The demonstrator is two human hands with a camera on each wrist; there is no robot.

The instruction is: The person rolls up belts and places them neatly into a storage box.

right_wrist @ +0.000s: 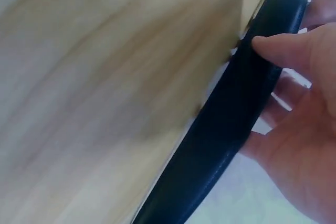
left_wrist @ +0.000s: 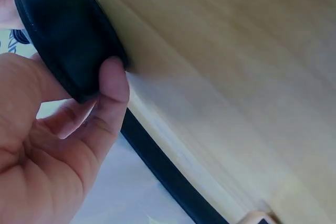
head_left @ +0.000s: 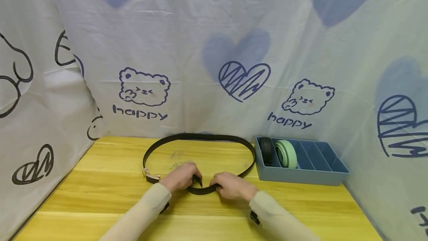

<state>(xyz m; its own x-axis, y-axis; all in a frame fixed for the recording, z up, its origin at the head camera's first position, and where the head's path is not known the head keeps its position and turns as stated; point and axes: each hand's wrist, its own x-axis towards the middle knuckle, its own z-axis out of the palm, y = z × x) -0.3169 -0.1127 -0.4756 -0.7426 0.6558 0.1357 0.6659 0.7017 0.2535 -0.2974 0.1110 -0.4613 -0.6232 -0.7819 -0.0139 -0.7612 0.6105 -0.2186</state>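
A black belt [head_left: 214,137] stands on its edge in a wide loop on the wooden table. Its metal buckle [head_left: 152,176] lies at the left of the loop, just beyond my left wrist. My left hand [head_left: 182,176] pinches the belt close to its pointed tip, the thumb pressing the stitched strap [left_wrist: 65,30] in the left wrist view. A short way to the right, my right hand [head_left: 232,186] grips the same strap between thumb and fingers. The strap [right_wrist: 226,98] runs past the thumb in the right wrist view. Between both hands it bends in a small curve toward me.
A blue-grey divided tray [head_left: 301,176] stands right of the belt, holding a rolled black belt [head_left: 266,150] and a rolled mint-green belt [head_left: 287,153] in its left compartments. Printed white cloth [head_left: 194,47] hangs behind and beside the yellow wooden table [head_left: 100,189].
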